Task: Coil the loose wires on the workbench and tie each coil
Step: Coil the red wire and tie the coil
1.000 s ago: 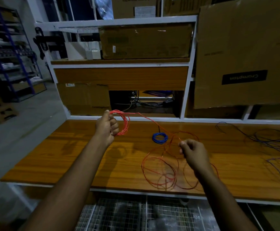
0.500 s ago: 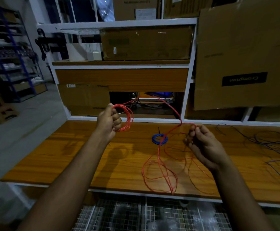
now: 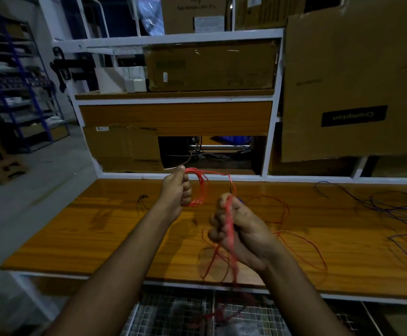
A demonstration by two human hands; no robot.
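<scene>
My left hand point(image 3: 176, 190) is closed around a small coil of red wire point(image 3: 201, 187), held above the wooden workbench point(image 3: 105, 229). A strand arcs from the coil to my right hand point(image 3: 236, 229), which grips the loose red wire running down through its fist. The slack falls in tangled loops point(image 3: 302, 248) on the bench and over its front edge. A blue coil is almost hidden behind my right hand. Loose purple wire point(image 3: 391, 212) sprawls at the bench's right end.
A short dark wire piece point(image 3: 142, 199) lies on the bench left of my left hand. Cardboard boxes point(image 3: 352, 88) fill the white shelving behind the bench. A wire-mesh rack point(image 3: 178, 314) sits under the bench. Blue storage racks point(image 3: 15, 93) stand on the far left.
My right hand has moved left and nearer, now fisted around the red wire with more slack pulled up. The left hand holds its coil in about the same place.
</scene>
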